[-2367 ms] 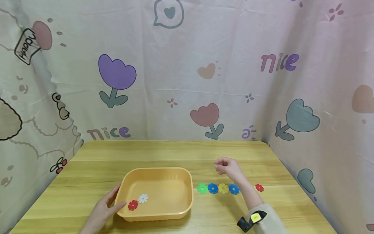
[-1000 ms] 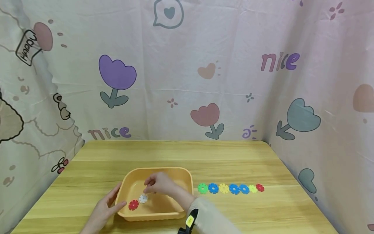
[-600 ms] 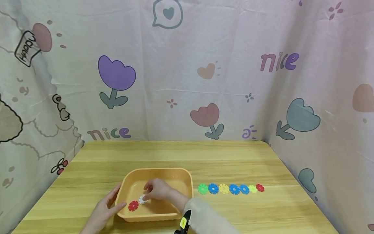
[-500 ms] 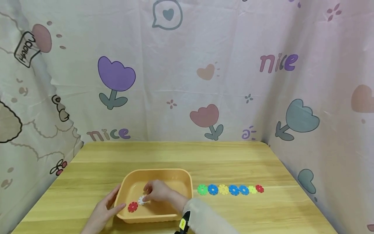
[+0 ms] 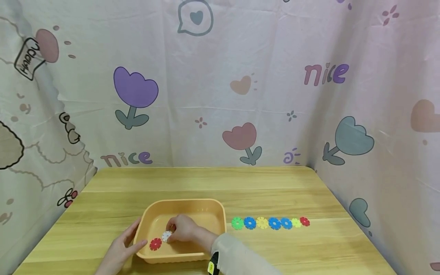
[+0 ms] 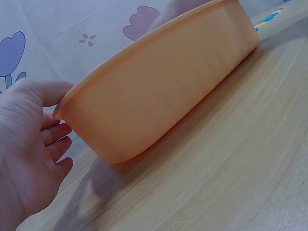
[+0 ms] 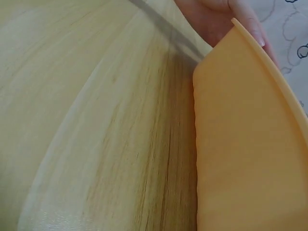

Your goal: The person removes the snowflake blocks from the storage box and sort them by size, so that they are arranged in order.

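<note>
An orange plastic tray (image 5: pixel 185 201) stands on the wooden table near the front edge. A red flower-shaped piece (image 5: pixel 156 243) and a white one (image 5: pixel 166 235) lie on its floor. My right hand (image 5: pixel 181 230) reaches into the tray, and its curled fingertips pinch the white piece low on the floor. My left hand (image 5: pixel 120 248) rests against the tray's left front corner, fingers fairly straight along the wall (image 6: pixel 168 91) and thumb at the rim. In the left wrist view the left hand (image 6: pixel 29 144) touches the wall just under the rim. The right wrist view shows only the tray wall (image 7: pixel 250 144) and bare wood.
A row of several flower pieces lies on the table right of the tray, from a green one (image 5: pixel 237 223) to a red one (image 5: pixel 304 221). Patterned fabric walls close in the back and both sides. The table's right edge (image 5: pixel 347 225) runs close to the row.
My right hand went from behind the row of pieces over to the tray, then sank onto the white piece. The left hand and the tray stayed put.
</note>
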`<control>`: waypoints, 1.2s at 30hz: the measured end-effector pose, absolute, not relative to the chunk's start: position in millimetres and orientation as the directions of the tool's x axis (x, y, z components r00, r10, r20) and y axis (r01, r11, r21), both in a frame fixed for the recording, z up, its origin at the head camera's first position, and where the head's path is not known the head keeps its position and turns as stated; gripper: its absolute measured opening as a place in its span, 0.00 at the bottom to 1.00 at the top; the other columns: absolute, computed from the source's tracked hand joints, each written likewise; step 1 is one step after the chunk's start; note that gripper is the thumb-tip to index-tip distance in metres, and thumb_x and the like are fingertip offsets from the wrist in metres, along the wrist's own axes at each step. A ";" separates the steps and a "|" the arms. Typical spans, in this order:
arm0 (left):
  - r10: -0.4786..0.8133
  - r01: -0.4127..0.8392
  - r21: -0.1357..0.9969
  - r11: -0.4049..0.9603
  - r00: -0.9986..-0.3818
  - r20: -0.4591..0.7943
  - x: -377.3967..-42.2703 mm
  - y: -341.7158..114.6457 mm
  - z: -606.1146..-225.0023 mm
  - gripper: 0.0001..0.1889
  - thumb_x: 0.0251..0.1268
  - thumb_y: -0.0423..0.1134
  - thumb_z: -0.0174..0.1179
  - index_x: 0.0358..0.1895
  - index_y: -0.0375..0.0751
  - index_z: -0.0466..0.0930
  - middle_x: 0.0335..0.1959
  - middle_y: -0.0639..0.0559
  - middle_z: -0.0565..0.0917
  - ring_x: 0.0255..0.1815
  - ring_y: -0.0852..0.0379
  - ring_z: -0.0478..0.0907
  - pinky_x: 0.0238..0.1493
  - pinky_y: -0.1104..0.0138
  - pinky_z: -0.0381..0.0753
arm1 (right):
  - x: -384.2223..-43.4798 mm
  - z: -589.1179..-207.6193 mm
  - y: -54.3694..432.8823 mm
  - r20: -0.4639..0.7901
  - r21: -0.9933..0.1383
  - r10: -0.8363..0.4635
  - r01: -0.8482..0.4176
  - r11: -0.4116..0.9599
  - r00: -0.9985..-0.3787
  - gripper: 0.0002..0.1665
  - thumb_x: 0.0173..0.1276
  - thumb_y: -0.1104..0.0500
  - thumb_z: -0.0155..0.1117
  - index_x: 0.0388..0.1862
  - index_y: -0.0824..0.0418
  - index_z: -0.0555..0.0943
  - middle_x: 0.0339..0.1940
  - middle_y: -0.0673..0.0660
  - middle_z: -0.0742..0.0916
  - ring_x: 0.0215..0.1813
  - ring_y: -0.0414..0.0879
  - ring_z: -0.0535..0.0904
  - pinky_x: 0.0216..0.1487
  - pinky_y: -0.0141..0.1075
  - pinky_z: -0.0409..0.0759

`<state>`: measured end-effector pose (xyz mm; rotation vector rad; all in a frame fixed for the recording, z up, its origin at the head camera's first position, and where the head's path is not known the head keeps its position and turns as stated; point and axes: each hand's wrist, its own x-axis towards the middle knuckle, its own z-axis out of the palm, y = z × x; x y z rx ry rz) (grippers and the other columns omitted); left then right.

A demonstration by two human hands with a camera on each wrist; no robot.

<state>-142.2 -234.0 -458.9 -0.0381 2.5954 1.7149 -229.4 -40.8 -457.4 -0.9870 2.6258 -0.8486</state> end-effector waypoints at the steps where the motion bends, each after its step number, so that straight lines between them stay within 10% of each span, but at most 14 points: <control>1: -0.004 -0.044 0.919 0.392 -0.999 -0.046 -142.3 -233.8 -458.3 0.39 0.64 0.39 0.58 0.71 0.28 0.47 0.69 0.31 0.54 0.67 0.40 0.51 0.49 0.82 0.64 | -228.6 -456.7 -41.1 0.006 -0.571 -0.657 -0.542 0.617 -0.754 0.13 0.47 0.60 0.77 0.30 0.58 0.82 0.21 0.44 0.75 0.26 0.32 0.65 0.30 0.20 0.65; 15: -0.001 -0.010 0.907 0.422 -1.000 -0.011 -142.6 -232.9 -459.5 0.37 0.65 0.38 0.58 0.70 0.27 0.49 0.69 0.31 0.55 0.66 0.41 0.52 0.51 0.80 0.64 | -229.8 -453.4 -36.0 -0.026 -0.530 -0.644 -0.536 0.657 -0.764 0.15 0.48 0.65 0.73 0.29 0.53 0.75 0.20 0.44 0.76 0.24 0.34 0.68 0.27 0.22 0.66; 36: -0.009 -0.046 0.900 0.433 -0.999 -0.047 -143.3 -235.8 -460.8 0.39 0.64 0.41 0.58 0.71 0.29 0.47 0.69 0.30 0.52 0.67 0.36 0.51 0.53 0.76 0.67 | -244.0 -427.2 23.1 -0.091 -0.944 -0.609 -0.127 0.306 -0.788 0.08 0.56 0.75 0.63 0.34 0.68 0.80 0.19 0.54 0.79 0.20 0.43 0.78 0.24 0.36 0.82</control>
